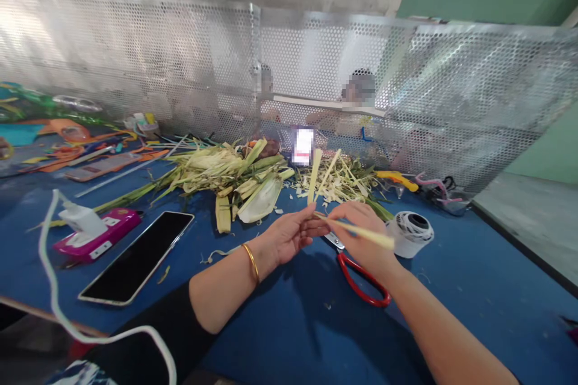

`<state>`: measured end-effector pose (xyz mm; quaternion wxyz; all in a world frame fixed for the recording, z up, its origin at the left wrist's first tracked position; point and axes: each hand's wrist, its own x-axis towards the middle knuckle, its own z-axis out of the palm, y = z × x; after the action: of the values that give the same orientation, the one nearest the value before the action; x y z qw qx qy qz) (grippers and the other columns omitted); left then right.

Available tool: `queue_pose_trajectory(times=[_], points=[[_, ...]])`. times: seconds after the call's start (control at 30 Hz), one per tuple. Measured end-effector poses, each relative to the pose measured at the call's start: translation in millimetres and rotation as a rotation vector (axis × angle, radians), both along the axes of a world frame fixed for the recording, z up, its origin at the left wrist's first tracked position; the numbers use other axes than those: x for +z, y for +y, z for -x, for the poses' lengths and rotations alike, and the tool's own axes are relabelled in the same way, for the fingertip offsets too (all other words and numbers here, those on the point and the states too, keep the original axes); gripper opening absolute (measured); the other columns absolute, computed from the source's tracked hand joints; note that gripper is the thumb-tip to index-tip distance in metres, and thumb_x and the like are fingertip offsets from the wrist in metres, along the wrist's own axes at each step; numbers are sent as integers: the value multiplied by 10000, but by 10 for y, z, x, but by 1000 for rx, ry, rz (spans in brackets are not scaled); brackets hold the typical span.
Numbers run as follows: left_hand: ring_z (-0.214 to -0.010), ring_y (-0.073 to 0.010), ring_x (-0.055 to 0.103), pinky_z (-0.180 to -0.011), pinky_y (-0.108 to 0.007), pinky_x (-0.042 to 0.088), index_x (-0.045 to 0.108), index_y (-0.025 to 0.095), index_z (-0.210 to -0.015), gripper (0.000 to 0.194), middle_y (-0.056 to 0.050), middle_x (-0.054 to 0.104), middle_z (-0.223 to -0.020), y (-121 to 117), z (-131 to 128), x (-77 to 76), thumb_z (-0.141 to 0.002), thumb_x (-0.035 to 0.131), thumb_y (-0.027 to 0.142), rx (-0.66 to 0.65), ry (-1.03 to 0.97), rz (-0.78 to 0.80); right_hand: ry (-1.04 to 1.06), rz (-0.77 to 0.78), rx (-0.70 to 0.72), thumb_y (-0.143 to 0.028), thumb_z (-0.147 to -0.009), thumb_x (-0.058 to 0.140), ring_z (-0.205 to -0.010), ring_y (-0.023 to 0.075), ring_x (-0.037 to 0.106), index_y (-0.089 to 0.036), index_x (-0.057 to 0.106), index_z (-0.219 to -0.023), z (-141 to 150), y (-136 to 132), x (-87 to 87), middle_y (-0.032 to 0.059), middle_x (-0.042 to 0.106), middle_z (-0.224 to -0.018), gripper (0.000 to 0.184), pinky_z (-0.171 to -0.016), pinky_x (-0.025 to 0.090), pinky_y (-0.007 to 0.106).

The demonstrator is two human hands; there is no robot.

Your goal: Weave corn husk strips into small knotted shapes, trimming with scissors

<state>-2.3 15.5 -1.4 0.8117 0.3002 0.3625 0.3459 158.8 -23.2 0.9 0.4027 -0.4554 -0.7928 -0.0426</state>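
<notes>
My left hand [293, 234] pinches pale yellow leaf strips, perhaps corn husk, between thumb and fingers. Two strip ends [313, 177] stick up above the fingertips. Close beside it on the right, my right hand [361, 237] grips the same bundle at its fingertips. Another strip [372, 236] runs across the back of that hand and points right. Under the right hand lie scissors with red handles [363, 292], their blades partly covered. To its right stands a white roll [410, 234] with a dark core.
Husk leaves [203, 171] and shredded bits [354, 183] are heaped behind my hands. Left are a black-screened phone [139, 258], a magenta power strip [115, 228] and a white cable [54, 283]. A perforated metal screen [180, 60] borders the blue table; two people are behind it.
</notes>
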Motion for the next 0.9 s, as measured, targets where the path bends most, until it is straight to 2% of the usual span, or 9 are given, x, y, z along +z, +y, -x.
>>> queue_pose_trajectory(times=[0.1, 0.2, 0.3, 0.43, 0.5, 0.57, 0.73, 0.83, 0.9], points=[[-496, -52, 578, -381, -119, 366, 647, 99, -805, 209, -23, 647, -636, 32, -5, -23, -874, 569, 280, 60, -41, 45, -441, -147, 126, -133, -855, 481, -883, 198, 596, -191, 637, -831, 58, -53, 2, 58, 681, -868, 168, -937, 366, 413], [-447, -36, 537, -398, -120, 378, 649, 97, -809, 210, -3, 621, -592, 57, -21, -55, -906, 506, 215, 104, -65, 57, -519, -137, 203, -68, -814, 466, -934, 196, 592, -192, 638, -858, 108, -94, -5, 63, 682, -892, 216, -1008, 325, 425], [-486, -48, 574, -374, -124, 359, 644, 98, -799, 193, -23, 654, -646, 63, -37, -71, -895, 518, 208, 140, -38, 63, -184, -44, 175, -76, -791, 445, -877, 189, 608, -207, 636, -866, 86, -80, -8, 51, 682, -876, 244, -916, 405, 402], [-649, -98, 661, -375, -128, 359, 651, 99, -819, 178, -76, 703, -789, 23, -65, -82, -880, 531, 215, 95, 8, 45, 586, 308, -159, -326, -795, 557, -678, 186, 615, -196, 600, -757, 11, 21, -16, 29, 640, -709, 141, -666, 477, 337], [-668, -106, 666, -377, -130, 350, 661, 91, -819, 196, -93, 705, -798, -13, -84, -98, -877, 537, 232, 43, 49, 16, 879, 509, -141, -446, -695, 667, -620, 170, 611, -185, 603, -762, -5, 73, -36, 10, 629, -686, 276, -631, 486, 320], [-643, -99, 657, -385, -129, 346, 667, 85, -812, 216, -97, 701, -770, -48, -102, -118, -877, 539, 246, -12, 90, -11, 1027, 598, -93, -484, -607, 732, -575, 152, 593, -173, 616, -747, -3, 106, -66, -3, 618, -652, 361, -607, 488, 305], [-577, -80, 627, -387, -138, 331, 658, 78, -783, 226, -92, 695, -776, -100, -122, -122, -875, 536, 243, -28, 189, -112, 844, 499, -243, -514, -663, 692, -510, 161, 576, -166, 607, -637, 45, 91, -124, 10, 607, -556, 359, -558, 476, 307], [-560, -87, 620, -372, -149, 315, 646, 80, -772, 258, -92, 688, -759, -113, -121, -93, -884, 509, 268, 2, 272, -191, 680, 388, -256, -493, -768, 611, -543, 181, 617, -171, 616, -704, 78, 37, -123, 35, 652, -615, 329, -566, 485, 309], [-554, -103, 623, -363, -162, 313, 639, 93, -762, 256, -88, 687, -743, -119, -121, -76, -874, 508, 282, 6, 342, -248, 482, 236, -250, -450, -835, 554, -635, 200, 647, -179, 625, -760, 84, -1, -105, 54, 683, -689, 290, -615, 488, 320]])
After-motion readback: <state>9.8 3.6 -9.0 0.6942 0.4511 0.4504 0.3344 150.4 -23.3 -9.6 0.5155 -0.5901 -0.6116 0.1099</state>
